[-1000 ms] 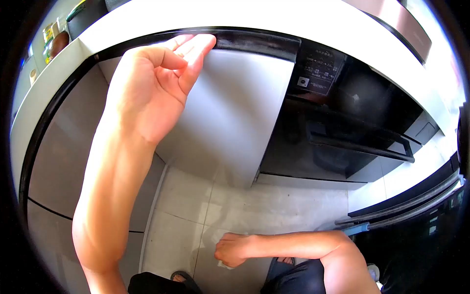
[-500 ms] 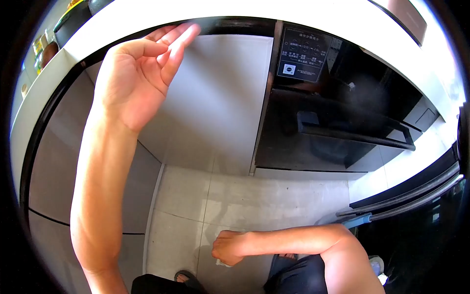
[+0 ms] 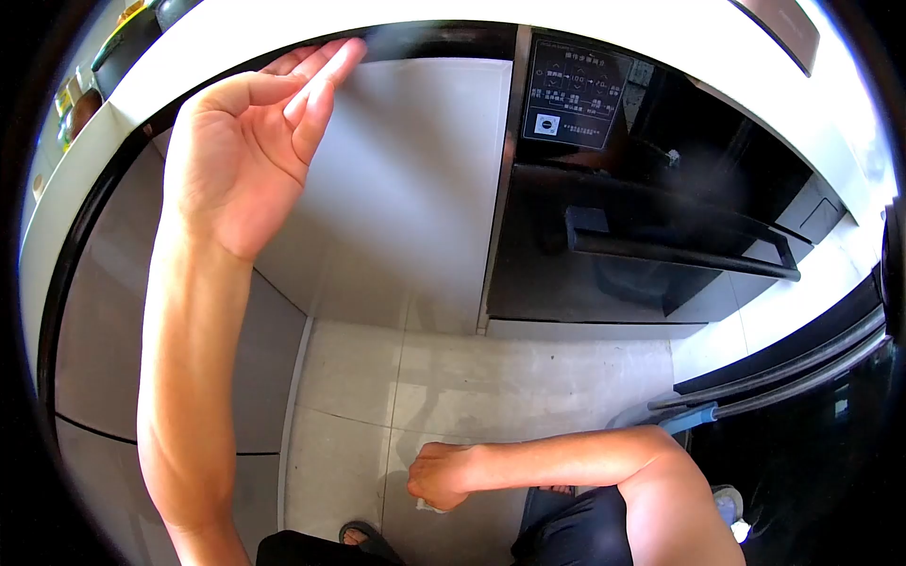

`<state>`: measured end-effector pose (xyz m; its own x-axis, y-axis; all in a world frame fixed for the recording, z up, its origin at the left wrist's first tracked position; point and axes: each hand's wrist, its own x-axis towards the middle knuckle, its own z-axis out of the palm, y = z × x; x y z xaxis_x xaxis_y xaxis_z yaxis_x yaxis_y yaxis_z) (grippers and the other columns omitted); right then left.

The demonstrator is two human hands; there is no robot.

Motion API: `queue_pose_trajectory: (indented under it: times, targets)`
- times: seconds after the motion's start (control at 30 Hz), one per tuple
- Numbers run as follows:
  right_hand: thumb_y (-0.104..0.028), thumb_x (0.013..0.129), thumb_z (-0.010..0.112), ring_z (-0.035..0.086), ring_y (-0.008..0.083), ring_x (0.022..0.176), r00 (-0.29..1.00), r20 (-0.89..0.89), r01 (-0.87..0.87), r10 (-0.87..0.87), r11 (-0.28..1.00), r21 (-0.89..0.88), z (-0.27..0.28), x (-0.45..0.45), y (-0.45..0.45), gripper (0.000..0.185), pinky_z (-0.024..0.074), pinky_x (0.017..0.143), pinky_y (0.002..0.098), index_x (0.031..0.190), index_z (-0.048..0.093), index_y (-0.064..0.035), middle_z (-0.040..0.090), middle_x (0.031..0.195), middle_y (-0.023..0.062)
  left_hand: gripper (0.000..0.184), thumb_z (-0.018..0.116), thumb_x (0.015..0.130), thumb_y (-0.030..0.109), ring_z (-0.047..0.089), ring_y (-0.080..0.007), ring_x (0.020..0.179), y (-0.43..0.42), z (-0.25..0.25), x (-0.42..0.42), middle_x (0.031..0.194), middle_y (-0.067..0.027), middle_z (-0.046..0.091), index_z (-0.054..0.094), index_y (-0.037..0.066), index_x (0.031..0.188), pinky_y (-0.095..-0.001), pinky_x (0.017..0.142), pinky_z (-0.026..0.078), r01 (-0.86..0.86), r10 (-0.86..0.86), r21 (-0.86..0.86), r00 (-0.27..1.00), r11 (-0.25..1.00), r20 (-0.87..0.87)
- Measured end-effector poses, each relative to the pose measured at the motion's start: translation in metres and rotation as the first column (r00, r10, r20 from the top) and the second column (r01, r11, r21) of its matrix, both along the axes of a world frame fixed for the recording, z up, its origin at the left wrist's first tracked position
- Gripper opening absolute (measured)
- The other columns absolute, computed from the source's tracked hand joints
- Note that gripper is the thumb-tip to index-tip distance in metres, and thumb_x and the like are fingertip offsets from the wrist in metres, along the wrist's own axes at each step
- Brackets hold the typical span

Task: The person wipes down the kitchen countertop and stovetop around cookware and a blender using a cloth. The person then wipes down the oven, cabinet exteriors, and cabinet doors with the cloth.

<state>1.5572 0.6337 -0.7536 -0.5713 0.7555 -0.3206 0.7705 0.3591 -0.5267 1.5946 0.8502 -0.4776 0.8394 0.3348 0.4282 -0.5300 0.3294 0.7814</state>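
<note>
My left hand (image 3: 241, 165) is raised palm up with its fingers stretched out and holds nothing that I can see. Its fingertips reach the dark recess (image 3: 434, 41) beneath the countertop, by the upper edge of a pale cabinet door (image 3: 406, 170); I cannot tell whether they touch it. Lower down, over the floor, my right hand (image 3: 440, 474) is closed in a fist. A bit of white cloth (image 3: 430, 507), possibly tissue, pokes out beneath the fist; most of it is hidden.
Right of the door is a black built-in oven (image 3: 604, 245) with a bar handle (image 3: 689, 255) and a printed panel (image 3: 571, 94). The white countertop (image 3: 434, 11) curves above. Tall handles (image 3: 802, 377) with a blue cover (image 3: 694, 418) stand at right. Below are floor tiles (image 3: 349, 377) and feet in sandals.
The view has shifted slightly, so the cabinets and oven sit a little higher and further left. My left hand has moved slightly up and left; my right fist stays put.
</note>
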Motion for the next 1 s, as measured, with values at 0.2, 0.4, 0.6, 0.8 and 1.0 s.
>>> queue_pose_trajectory:
  times: [0.2,0.4,0.6,0.8,1.0]
  targets:
    - [-0.014,0.077,0.059,0.07,0.0371,0.085,0.999,-0.036,0.022,-0.021,0.999,0.026,0.003,0.001,-0.001,0.02,0.0541,0.075,0.0453,0.079,0.072,0.001,0.071,0.082,0.0203,0.053,0.04,0.089,-0.007,0.054,-0.0356,0.13,0.005,-0.002,-0.003,0.147,-0.0301,0.038,0.031,-0.019,0.139,-0.0311,0.094,0.06,0.092,-0.09,-0.059,0.995,0.994,0.042]
    - [-0.011,0.076,0.062,0.07,0.0348,0.094,0.999,0.044,-0.014,0.02,0.993,-0.117,0.01,0.002,0.006,0.02,0.0537,0.083,0.0441,0.09,0.072,0.0004,0.073,0.092,0.0187,0.048,0.043,0.09,-0.006,0.056,-0.034,0.128,0.005,-0.004,0.002,0.143,-0.0295,0.044,0.037,-0.019,0.136,-0.0318,0.094,0.06,0.026,-0.025,-0.027,0.999,0.999,0.037]
    - [-0.012,0.082,0.058,0.07,0.0353,0.09,0.997,0.034,-0.068,0.073,0.988,-0.138,0.002,-0.009,0.007,0.019,0.0539,0.079,0.0467,0.089,0.071,-0.001,0.072,0.088,0.0183,0.03,0.064,0.094,0.005,0.063,-0.0275,0.117,-0.003,-0.007,0.015,0.124,-0.0185,0.062,0.056,-0.008,0.119,-0.0301,0.095,0.058,-0.164,0.173,-0.149,0.984,0.975,0.047]
    - [-0.015,0.087,0.051,0.069,0.0354,0.092,0.997,0.036,-0.061,0.07,0.979,-0.194,-0.007,-0.009,0.003,0.025,0.0533,0.08,0.0469,0.096,0.07,-0.0022,0.072,0.091,0.0184,0.019,0.059,0.096,0.012,0.069,-0.0183,0.057,-0.011,-0.011,0.035,0.084,-0.016,0.069,0.063,-0.006,0.098,-0.023,0.047,0.058,-0.256,0.268,-0.301,0.963,0.919,0.0]
    - [-0.018,0.087,0.053,0.066,0.0358,0.096,0.995,0.072,-0.055,0.072,0.974,-0.218,0.001,-0.012,0.009,0.023,0.0516,0.083,0.047,0.1,0.066,-0.0031,0.069,0.097,0.0173,0.018,0.051,0.099,0.007,0.063,-0.0152,0.05,-0.015,-0.004,0.028,0.08,-0.0164,0.068,0.058,-0.01,0.098,-0.024,0.041,0.051,-0.294,0.295,-0.354,0.954,0.888,-0.052]
